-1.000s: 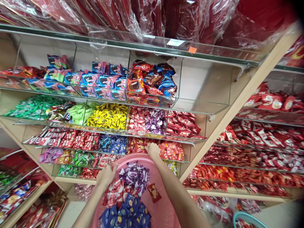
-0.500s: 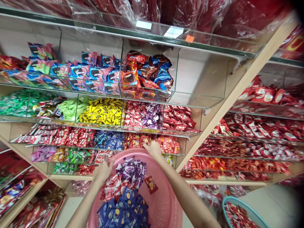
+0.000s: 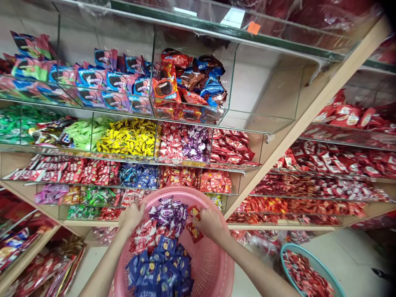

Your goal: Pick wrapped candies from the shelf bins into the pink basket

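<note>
L grip [image 3: 131, 218], bare hand, is closed on the far-left rim of the pink basket [image 3: 206, 266], prob. steadying it. R grip [image 3: 208, 222] is inside the basket nr its far-right edge, fingers narrow & curled at 2 small red pkts [image 3: 194, 212]: one at the fingertips, one just below vs. the inner wall. Can't tell if either is pinched or only touched. Other contents: purple-white sweets [image 3: 168, 214] twd far edge, red-white sweets [image 3: 144, 235] along left edge, blue pkts [image 3: 157, 268] twd near edge. Glass-fronted shelves [image 3: 123, 159] stand just beyond far rim, w/ similar red pkts in a lower bin. Teal basin [image 3: 292, 246] on floor to the right. Step in hand looks like placing or sorting red pkts in basket; next move calls for loose R fingers, clear of the other sweets, & L grip firm on rim
</note>
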Demonstrator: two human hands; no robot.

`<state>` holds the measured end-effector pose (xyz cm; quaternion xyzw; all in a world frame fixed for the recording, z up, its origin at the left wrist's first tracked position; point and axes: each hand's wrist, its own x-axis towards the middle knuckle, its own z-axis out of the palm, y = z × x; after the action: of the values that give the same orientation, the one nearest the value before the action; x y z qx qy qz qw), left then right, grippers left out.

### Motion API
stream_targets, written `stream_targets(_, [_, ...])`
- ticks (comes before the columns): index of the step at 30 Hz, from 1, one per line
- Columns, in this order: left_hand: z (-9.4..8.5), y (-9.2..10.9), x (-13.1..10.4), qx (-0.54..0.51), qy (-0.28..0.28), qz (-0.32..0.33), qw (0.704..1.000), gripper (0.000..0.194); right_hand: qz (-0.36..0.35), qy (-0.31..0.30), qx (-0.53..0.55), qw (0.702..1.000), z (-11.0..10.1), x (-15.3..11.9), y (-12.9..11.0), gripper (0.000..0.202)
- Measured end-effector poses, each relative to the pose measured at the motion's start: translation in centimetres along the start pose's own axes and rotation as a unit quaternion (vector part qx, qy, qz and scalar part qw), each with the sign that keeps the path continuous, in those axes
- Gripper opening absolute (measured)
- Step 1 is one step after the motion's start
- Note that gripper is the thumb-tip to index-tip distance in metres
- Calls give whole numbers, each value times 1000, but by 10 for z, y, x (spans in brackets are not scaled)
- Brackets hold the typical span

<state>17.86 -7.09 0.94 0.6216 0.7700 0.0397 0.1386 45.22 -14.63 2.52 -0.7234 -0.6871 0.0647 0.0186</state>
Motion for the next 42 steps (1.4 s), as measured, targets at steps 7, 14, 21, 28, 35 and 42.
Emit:
stream_targets(7, [0,-1,0,-3,0,5,1000,60,-11,-77,-30,996,15,3,-14,27])
stream_targets(14, [1,-3,3,3,-7,3,1000,64,-13,-87,-37,995,23,6,-10,22])
stream_targets(21, [0,-2,0,-7,-8,-2,1000,59,-35,-10,-3,999,9,11,-16,30])
stream_targets(28, [-2,-2,-1,-10,3,-5,1000,58,-12,85,152,985,-23,84,-34,18])
stream_targets(35, [0,-3,2,-5,-1,-4,1000,60,36,79,187,978,-16,130,-61,24])
stream_targets(42, [-1,-2,2,-1,-2,-6,1000,58,35,85,258,962,-3,137,-59,30])
